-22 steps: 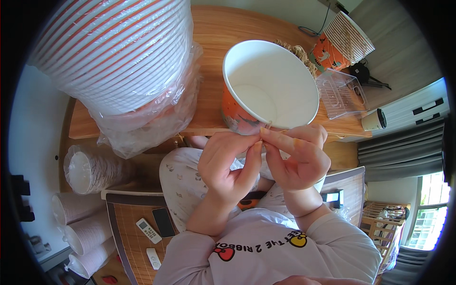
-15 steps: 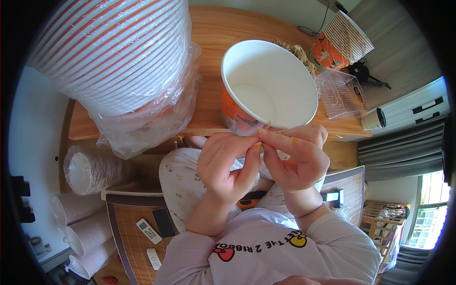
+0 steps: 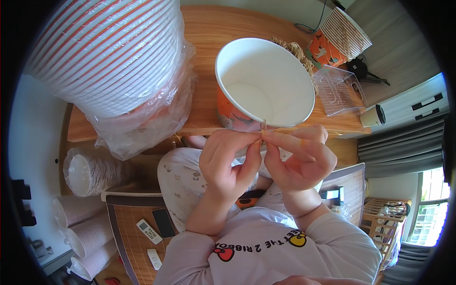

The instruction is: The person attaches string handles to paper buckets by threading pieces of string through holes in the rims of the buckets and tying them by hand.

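Wooden table (image 3: 209, 28), near edge: orange-and-white paper bucket (image 3: 263, 83) stands upright and empty. Left hand (image 3: 228, 161) and right hand (image 3: 299, 159) meet at its near rim, fingertips pinched on a thin pale strand (image 3: 264, 127). Looks like threading or tying at the rim; next calls for fine pull. Wrapped bucket stack (image 3: 109, 52) at left edge.

I am sitting at a wooden table (image 3: 209, 52); daylight is coming through a window (image 3: 430, 209) beside grey curtains (image 3: 403, 147).
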Demonstrator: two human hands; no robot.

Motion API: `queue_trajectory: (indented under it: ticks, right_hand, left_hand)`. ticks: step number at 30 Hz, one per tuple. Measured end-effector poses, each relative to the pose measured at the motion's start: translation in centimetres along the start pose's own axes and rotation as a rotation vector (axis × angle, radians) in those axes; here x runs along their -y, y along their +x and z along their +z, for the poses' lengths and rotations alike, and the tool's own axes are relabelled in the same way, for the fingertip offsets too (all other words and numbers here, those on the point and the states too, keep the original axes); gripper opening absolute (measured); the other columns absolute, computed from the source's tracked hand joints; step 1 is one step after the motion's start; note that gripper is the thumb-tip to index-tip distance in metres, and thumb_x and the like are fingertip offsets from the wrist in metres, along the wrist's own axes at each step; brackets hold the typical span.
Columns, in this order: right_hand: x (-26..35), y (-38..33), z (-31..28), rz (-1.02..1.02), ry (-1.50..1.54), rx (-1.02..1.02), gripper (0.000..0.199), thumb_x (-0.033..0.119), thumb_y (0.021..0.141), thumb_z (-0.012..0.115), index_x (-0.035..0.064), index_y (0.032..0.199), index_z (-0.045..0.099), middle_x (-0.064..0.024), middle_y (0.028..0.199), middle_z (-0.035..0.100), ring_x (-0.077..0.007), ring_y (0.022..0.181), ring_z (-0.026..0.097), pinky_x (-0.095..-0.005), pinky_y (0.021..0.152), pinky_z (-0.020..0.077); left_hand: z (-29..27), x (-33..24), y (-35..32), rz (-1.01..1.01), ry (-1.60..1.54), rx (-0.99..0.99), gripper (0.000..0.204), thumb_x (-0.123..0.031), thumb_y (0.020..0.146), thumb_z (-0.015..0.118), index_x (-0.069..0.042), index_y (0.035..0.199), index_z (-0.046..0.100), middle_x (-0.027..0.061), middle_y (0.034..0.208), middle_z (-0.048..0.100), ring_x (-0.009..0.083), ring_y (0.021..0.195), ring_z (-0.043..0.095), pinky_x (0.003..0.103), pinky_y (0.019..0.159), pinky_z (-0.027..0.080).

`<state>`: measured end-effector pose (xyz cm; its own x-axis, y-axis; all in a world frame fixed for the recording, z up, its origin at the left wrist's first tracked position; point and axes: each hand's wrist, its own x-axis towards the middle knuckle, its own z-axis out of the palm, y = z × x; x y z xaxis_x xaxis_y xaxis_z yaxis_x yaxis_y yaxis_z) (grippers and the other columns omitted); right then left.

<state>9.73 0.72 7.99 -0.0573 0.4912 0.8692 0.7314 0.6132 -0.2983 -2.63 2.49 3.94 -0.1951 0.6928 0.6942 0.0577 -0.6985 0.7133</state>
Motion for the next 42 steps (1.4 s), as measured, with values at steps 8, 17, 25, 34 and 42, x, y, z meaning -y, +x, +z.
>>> queue_trajectory:
  ticks: [8, 17, 25, 34, 42]
  right_hand:
    - [-0.4, -0.5, -0.4, 0.023, 0.074, 0.059, 0.034, 0.001, 0.062, 0.077, 0.0128, 0.095, 0.076, 0.0038, 0.082, 0.058, -0.0103, 0.076, 0.053, -0.0244, 0.074, 0.0324]
    - [0.1, 0.1, -0.7, 0.03, 0.019, 0.043, 0.035, 0.001, 0.061, 0.078, 0.0131, 0.094, 0.076, 0.0039, 0.082, 0.058, -0.0101, 0.077, 0.054, -0.0247, 0.076, 0.0318]
    - [0.8, 0.3, -0.8, 0.011, -0.091, 0.021, 0.035, 0.0, 0.061, 0.076, 0.0143, 0.093, 0.075, 0.0062, 0.08, 0.061, -0.008, 0.076, 0.056, -0.0248, 0.073, 0.0299]
    - [-1.0, -1.7, 0.3, 0.083, 0.327, -0.113, 0.049, -0.009, 0.071, 0.071, 0.0077, 0.111, 0.046, -0.0062, 0.091, 0.07, -0.0145, 0.081, 0.051, -0.0265, 0.076, 0.0384]
    - [-0.8, -3.0, 0.2, 0.363, 0.499, -0.13, 0.045, -0.009, 0.083, 0.062, 0.0078, 0.112, 0.032, -0.0126, 0.094, 0.07, -0.0167, 0.089, 0.055, -0.0298, 0.086, 0.0436]
  left_hand:
    - [0.1, 0.1, -0.1, -0.011, -0.036, -0.014, 0.02, 0.007, 0.067, 0.072, -0.003, 0.083, 0.066, 0.0068, 0.079, 0.067, 0.0229, 0.067, 0.06, 0.031, 0.061, 0.047]
    - [0.1, 0.0, -0.1, 0.023, -0.023, 0.014, 0.019, 0.007, 0.068, 0.072, -0.003, 0.083, 0.066, 0.0067, 0.078, 0.067, 0.0224, 0.067, 0.06, 0.031, 0.061, 0.047]
    - [0.4, -0.2, -0.3, 0.004, 0.001, 0.01, 0.018, 0.006, 0.069, 0.072, -0.003, 0.084, 0.066, 0.0069, 0.079, 0.066, 0.0225, 0.068, 0.06, 0.031, 0.061, 0.048]
    - [0.5, 0.0, -0.4, -0.145, -0.12, 0.029, 0.009, 0.001, 0.078, 0.069, -0.002, 0.086, 0.066, 0.0048, 0.076, 0.064, 0.0135, 0.06, 0.054, 0.025, 0.054, 0.043]
    - [1.0, -0.6, -0.7, -0.498, -0.388, 0.108, 0.009, -0.001, 0.087, 0.064, 0.003, 0.094, 0.066, 0.0009, 0.078, 0.064, 0.0023, 0.061, 0.05, 0.018, 0.054, 0.039]
